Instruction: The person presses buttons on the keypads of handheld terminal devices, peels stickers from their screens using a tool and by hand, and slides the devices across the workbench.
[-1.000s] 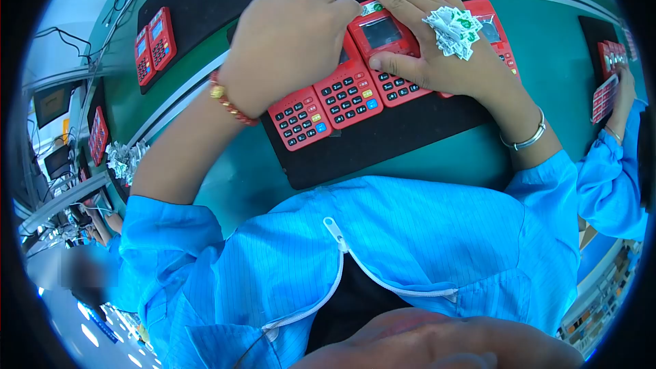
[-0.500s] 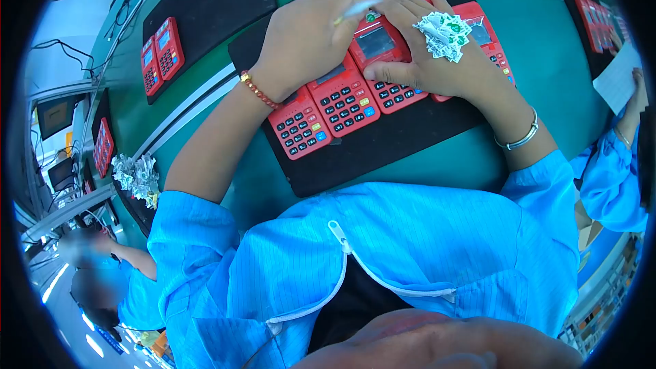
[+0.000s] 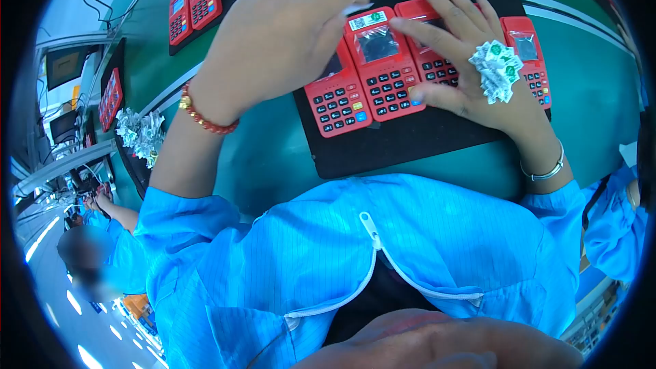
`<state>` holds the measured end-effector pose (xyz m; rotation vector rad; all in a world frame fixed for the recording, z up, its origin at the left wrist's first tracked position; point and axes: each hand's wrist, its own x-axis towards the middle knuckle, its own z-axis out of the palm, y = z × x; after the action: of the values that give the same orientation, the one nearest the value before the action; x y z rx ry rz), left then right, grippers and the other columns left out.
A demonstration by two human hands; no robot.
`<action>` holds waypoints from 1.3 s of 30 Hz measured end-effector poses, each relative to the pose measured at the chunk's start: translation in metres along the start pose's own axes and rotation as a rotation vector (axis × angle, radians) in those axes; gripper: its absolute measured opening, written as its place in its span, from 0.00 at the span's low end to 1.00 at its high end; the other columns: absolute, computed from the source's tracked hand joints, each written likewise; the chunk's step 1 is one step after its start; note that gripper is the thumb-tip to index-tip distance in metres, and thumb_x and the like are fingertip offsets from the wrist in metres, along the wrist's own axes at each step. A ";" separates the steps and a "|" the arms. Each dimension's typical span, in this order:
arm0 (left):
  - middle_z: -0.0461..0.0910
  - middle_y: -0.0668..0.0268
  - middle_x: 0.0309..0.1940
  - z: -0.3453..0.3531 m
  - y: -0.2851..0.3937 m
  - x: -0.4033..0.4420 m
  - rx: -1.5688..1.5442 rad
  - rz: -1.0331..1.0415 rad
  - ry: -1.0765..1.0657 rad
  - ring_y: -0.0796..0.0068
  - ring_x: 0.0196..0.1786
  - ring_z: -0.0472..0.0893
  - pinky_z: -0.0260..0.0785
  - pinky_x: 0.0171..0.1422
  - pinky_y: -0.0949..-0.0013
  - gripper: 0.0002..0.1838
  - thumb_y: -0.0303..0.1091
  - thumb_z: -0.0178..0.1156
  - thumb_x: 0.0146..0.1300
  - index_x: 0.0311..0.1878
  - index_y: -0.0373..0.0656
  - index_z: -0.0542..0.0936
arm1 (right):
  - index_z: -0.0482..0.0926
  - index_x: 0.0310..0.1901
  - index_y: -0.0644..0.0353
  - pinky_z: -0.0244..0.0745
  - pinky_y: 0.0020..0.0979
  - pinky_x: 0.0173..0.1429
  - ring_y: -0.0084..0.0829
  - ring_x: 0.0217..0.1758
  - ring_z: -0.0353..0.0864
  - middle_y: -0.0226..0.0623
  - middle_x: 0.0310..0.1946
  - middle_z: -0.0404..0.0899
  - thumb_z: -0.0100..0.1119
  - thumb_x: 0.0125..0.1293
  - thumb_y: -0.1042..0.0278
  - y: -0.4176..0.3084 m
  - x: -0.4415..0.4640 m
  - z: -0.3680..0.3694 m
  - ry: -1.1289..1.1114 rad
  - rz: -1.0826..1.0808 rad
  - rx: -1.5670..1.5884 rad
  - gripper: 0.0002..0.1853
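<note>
My left hand [image 3: 280,41], with a red bead bracelet at the wrist, is closed with its fingertips pinched on a small white strip [image 3: 355,9], partly hidden and blurred. Just below the strip is a red card terminal [image 3: 389,85] with a white and green label above its screen. Another red terminal [image 3: 336,106] is half covered by my left hand. My right hand [image 3: 465,61] lies spread, palm down, over a third terminal [image 3: 430,48], its thumb and index finger reaching the labelled one. A bunch of white and green stickers [image 3: 497,72] clings to its back.
The terminals rest on a black mat [image 3: 383,147] on a green table [image 3: 266,150]. One more terminal [image 3: 527,51] lies right of my hand. At upper left are two terminals [image 3: 193,3]; crumpled scraps [image 3: 141,133] lie at left. Co-workers in blue sit on both sides.
My left hand has drawn left and toward me, uncovering the labelled terminal. My right hand has shifted right with fingers spread wider. The whole view has swung a little.
</note>
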<state>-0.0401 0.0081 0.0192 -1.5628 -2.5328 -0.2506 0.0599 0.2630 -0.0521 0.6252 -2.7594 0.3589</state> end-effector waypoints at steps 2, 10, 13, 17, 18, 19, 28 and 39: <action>0.82 0.62 0.41 0.000 -0.006 -0.005 0.055 0.002 -0.080 0.60 0.36 0.84 0.76 0.37 0.61 0.13 0.33 0.57 0.71 0.56 0.49 0.83 | 0.72 0.73 0.32 0.40 0.63 0.83 0.55 0.83 0.54 0.48 0.79 0.59 0.63 0.50 0.18 -0.011 0.007 -0.002 -0.050 -0.037 0.025 0.49; 0.82 0.65 0.36 -0.003 -0.006 -0.001 0.223 0.048 -0.262 0.63 0.35 0.85 0.76 0.36 0.61 0.13 0.36 0.62 0.68 0.54 0.50 0.86 | 0.70 0.74 0.33 0.38 0.60 0.85 0.55 0.83 0.52 0.47 0.80 0.57 0.60 0.48 0.14 -0.014 0.011 0.003 -0.124 -0.042 0.021 0.53; 0.82 0.67 0.35 0.007 -0.008 0.000 0.232 0.085 -0.224 0.64 0.34 0.84 0.75 0.35 0.62 0.14 0.35 0.62 0.67 0.54 0.51 0.86 | 0.71 0.74 0.35 0.40 0.59 0.85 0.54 0.83 0.52 0.47 0.80 0.57 0.60 0.48 0.14 -0.013 0.012 0.006 -0.121 -0.048 0.064 0.53; 0.80 0.68 0.32 0.047 -0.004 -0.002 0.124 0.060 0.057 0.65 0.33 0.83 0.75 0.34 0.64 0.14 0.35 0.61 0.67 0.54 0.52 0.86 | 0.75 0.71 0.36 0.41 0.58 0.85 0.54 0.83 0.52 0.48 0.80 0.56 0.61 0.49 0.16 -0.014 0.014 0.006 -0.126 -0.065 0.057 0.50; 0.79 0.68 0.32 0.054 -0.005 0.002 0.059 0.040 0.146 0.66 0.33 0.83 0.74 0.34 0.64 0.14 0.35 0.61 0.68 0.55 0.52 0.86 | 0.76 0.71 0.37 0.41 0.58 0.85 0.54 0.84 0.51 0.49 0.80 0.56 0.61 0.50 0.16 -0.012 0.014 0.007 -0.134 -0.075 0.045 0.49; 0.80 0.67 0.33 0.050 -0.007 0.006 0.023 0.024 0.088 0.65 0.35 0.84 0.75 0.36 0.65 0.14 0.36 0.60 0.70 0.57 0.52 0.85 | 0.77 0.69 0.38 0.41 0.58 0.85 0.55 0.84 0.50 0.48 0.80 0.56 0.61 0.50 0.17 -0.014 0.013 0.007 -0.099 -0.061 0.093 0.48; 0.85 0.63 0.39 0.055 -0.002 0.036 -0.327 0.022 0.395 0.65 0.38 0.86 0.78 0.41 0.65 0.09 0.36 0.66 0.65 0.46 0.44 0.86 | 0.76 0.70 0.35 0.39 0.57 0.85 0.54 0.84 0.49 0.46 0.79 0.58 0.59 0.52 0.16 -0.016 0.012 0.009 -0.066 -0.055 0.077 0.47; 0.82 0.61 0.44 -0.017 -0.010 -0.036 -0.149 -0.128 -0.109 0.64 0.39 0.84 0.76 0.40 0.63 0.17 0.34 0.58 0.74 0.64 0.52 0.80 | 0.76 0.70 0.36 0.38 0.62 0.83 0.56 0.83 0.51 0.49 0.80 0.57 0.57 0.55 0.19 -0.023 0.016 -0.001 -0.050 -0.157 0.034 0.44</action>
<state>-0.0325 -0.0319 0.0271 -1.5046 -2.7612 -0.3881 0.0569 0.2377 -0.0418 0.8644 -2.7334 0.3598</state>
